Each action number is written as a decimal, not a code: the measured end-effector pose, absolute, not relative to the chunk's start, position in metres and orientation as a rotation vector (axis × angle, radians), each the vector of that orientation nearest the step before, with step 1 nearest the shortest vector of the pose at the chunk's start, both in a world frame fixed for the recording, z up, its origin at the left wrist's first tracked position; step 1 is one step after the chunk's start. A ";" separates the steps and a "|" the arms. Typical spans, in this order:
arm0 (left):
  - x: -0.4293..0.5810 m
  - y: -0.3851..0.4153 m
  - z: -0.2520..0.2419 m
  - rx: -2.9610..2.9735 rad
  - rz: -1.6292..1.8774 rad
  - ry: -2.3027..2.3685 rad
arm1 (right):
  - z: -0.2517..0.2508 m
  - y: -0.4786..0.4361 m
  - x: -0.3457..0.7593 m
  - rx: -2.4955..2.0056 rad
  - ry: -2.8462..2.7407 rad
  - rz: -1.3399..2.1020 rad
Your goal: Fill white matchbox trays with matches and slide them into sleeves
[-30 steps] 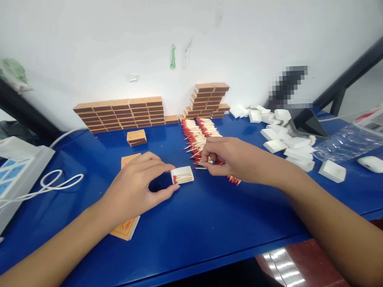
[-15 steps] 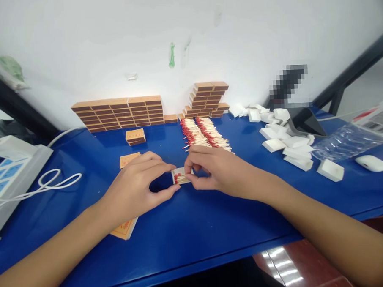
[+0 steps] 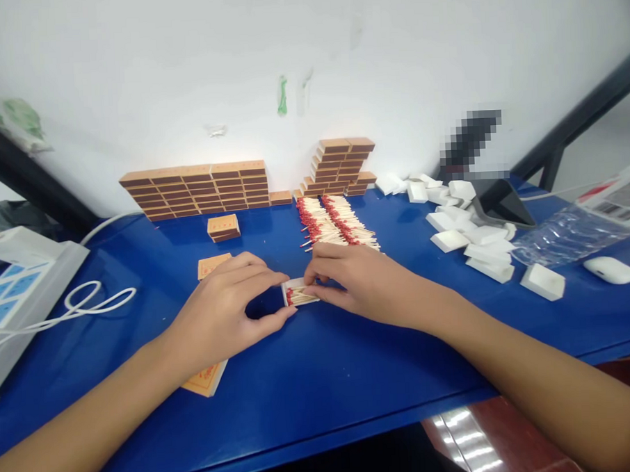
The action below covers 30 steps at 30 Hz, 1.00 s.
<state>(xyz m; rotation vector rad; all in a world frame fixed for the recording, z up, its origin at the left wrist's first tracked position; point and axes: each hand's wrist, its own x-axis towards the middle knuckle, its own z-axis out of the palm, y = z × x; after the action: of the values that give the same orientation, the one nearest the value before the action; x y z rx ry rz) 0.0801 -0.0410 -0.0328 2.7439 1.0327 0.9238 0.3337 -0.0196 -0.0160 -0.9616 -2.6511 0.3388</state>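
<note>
A small white matchbox tray with red-tipped matches in it lies on the blue table. My left hand pinches its left end between thumb and forefinger. My right hand is closed over its right end, fingers pressing matches into the tray. Just behind lies a long heap of loose red-tipped matches. Under my left wrist lies a flat stack of orange matchbox sleeves.
Brown matchboxes are stacked in a long wall and a stepped pile at the back. White empty trays lie scattered right, with a white earbud case and clear plastic. A white device with a cable is at left.
My right hand came left from the loose match heap to the tray and now presses matches into it. The left hand stayed on the tray.
</note>
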 end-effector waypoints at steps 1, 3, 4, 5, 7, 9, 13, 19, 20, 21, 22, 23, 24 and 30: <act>0.080 -0.041 -0.033 2.744 0.925 1.034 | -0.016 -0.019 0.334 -0.963 -2.657 0.345; 0.080 -0.041 -0.033 2.748 0.923 1.032 | -0.016 -0.019 0.333 -0.979 -2.646 0.357; 0.079 -0.041 -0.033 2.751 0.915 1.030 | -0.017 -0.020 0.332 -0.988 -2.635 0.360; 0.079 -0.041 -0.034 2.754 0.907 1.028 | -0.017 -0.020 0.332 -0.997 -2.623 0.363; 0.079 -0.041 -0.034 2.757 0.900 1.022 | -0.019 -0.020 0.331 -1.005 -2.610 0.374; 0.079 -0.041 -0.034 2.755 0.898 1.028 | -0.020 -0.020 0.331 -1.000 -2.605 0.395; 0.079 -0.040 -0.034 2.739 0.907 1.038 | -0.019 -0.019 0.335 -0.979 -2.589 0.427; 0.079 -0.041 -0.034 2.753 0.879 1.013 | -0.022 -0.019 0.332 -0.991 -2.570 0.376; 0.079 -0.041 -0.034 2.756 0.872 1.012 | -0.022 -0.019 0.331 -0.990 -2.568 0.361; 0.079 -0.041 -0.034 2.758 0.871 1.013 | -0.023 -0.019 0.331 -0.988 -2.566 0.347; 0.079 -0.041 -0.034 2.759 0.877 1.014 | -0.023 -0.019 0.331 -0.988 -2.562 0.333; 0.079 -0.041 -0.034 2.757 0.882 1.018 | -0.024 -0.019 0.331 -0.989 -2.560 0.324; 0.079 -0.040 -0.034 2.754 0.886 1.021 | -0.023 -0.018 0.332 -0.988 -2.561 0.322; 0.078 -0.040 -0.034 2.749 0.881 1.006 | -0.021 -0.017 0.333 -0.967 -2.648 0.334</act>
<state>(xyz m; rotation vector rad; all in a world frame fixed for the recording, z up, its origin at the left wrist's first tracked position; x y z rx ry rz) 0.0781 -0.0400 -0.0344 2.7491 1.0061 0.8810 0.3326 -0.0168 -0.0211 -0.9666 -2.6485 0.3339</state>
